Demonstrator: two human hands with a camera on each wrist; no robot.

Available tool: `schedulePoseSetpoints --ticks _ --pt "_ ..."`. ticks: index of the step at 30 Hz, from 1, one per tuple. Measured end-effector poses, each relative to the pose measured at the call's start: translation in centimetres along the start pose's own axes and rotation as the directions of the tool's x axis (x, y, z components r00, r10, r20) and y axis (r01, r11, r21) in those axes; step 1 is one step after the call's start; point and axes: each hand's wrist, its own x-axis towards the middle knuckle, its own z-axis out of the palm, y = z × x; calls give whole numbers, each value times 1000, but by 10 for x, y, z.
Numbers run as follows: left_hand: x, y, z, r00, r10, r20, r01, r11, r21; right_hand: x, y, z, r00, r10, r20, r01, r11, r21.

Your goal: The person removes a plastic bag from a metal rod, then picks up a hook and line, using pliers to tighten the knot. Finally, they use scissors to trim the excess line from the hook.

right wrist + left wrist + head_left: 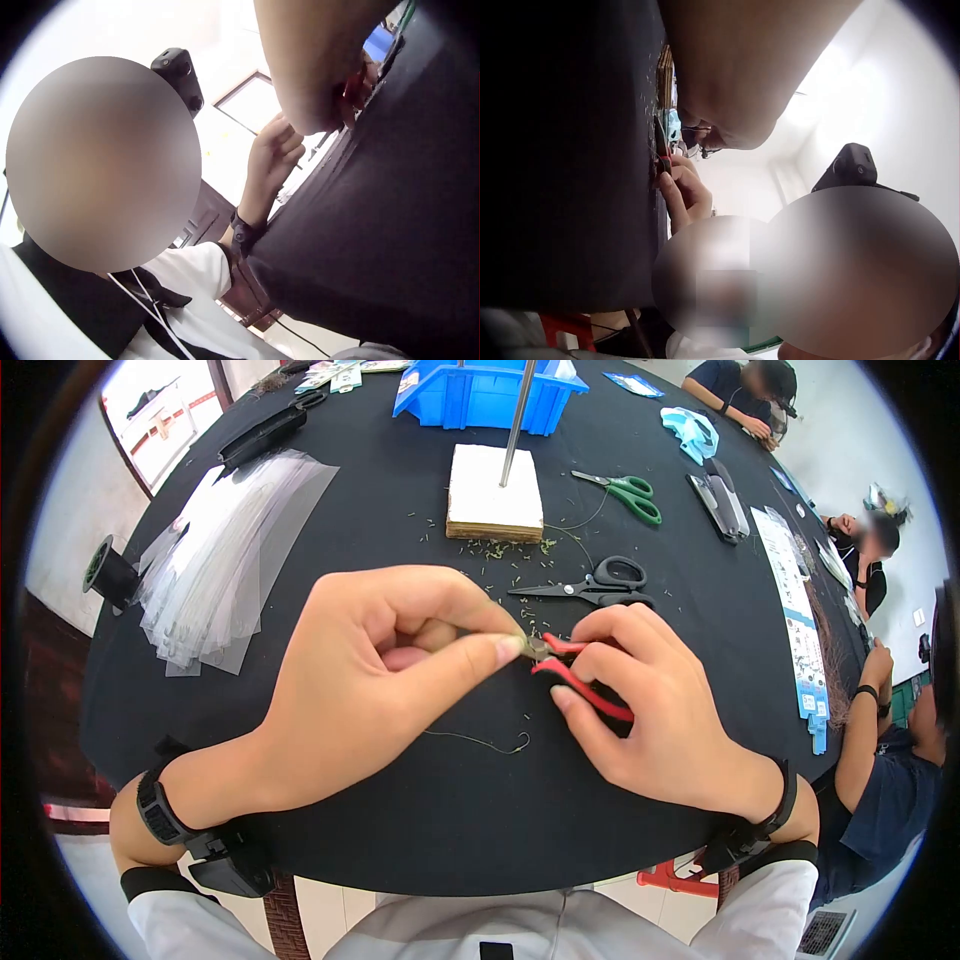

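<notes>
Thumb and forefinger of my left hand (375,680) pinch something tiny that the fingertips mostly hide. My right hand (655,705) grips red-and-black pliers (585,685), whose metal jaws meet the left fingertips. A thin dark line (475,741) with a curled end lies on the black cloth below the hands. Just beyond the pliers rest black-handled scissors (590,590). In the left wrist view the right hand (686,191) holds the pliers beside the left hand (727,127); in the right wrist view the left hand (271,161) shows behind the right hand (319,97).
A wooden block (495,495) with a metal rod stands ahead, green clippings scattered round it. Beyond are a blue bin (480,400), green scissors (630,495) and a stapler (718,503). Clear plastic strips (215,560) and a spool (110,573) lie left. People sit at the right.
</notes>
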Motion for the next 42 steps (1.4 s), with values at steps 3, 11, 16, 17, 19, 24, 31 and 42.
schedulePoseSetpoints --ticks 3,11,16,17,19,24,31,42 --pt "0 3 -1 996 -11 83 17 997 -69 2 -2 1 995 -51 -81 53 998 20" --pt "-3 1 4 984 99 147 -92 994 -50 1 -3 3 996 23 -82 31 792 609" --pt "-4 0 5 979 147 144 -151 989 12 2 -4 -2 982 -69 -177 139 895 423" --pt "-4 0 6 977 161 139 -167 986 30 2 -4 -2 975 -94 -202 167 906 388" --pt "-5 0 7 973 190 128 -199 978 67 3 -6 -2 962 -144 -233 213 928 305" --pt "-6 -2 9 966 231 117 -242 966 92 4 -7 0 921 -266 -285 317 937 149" --pt "-8 0 12 950 293 107 -309 931 195 4 -6 4 891 -336 -307 366 930 44" --pt "-6 -6 15 842 527 117 -531 769 355 3 -4 5 931 -263 -254 324 916 237"
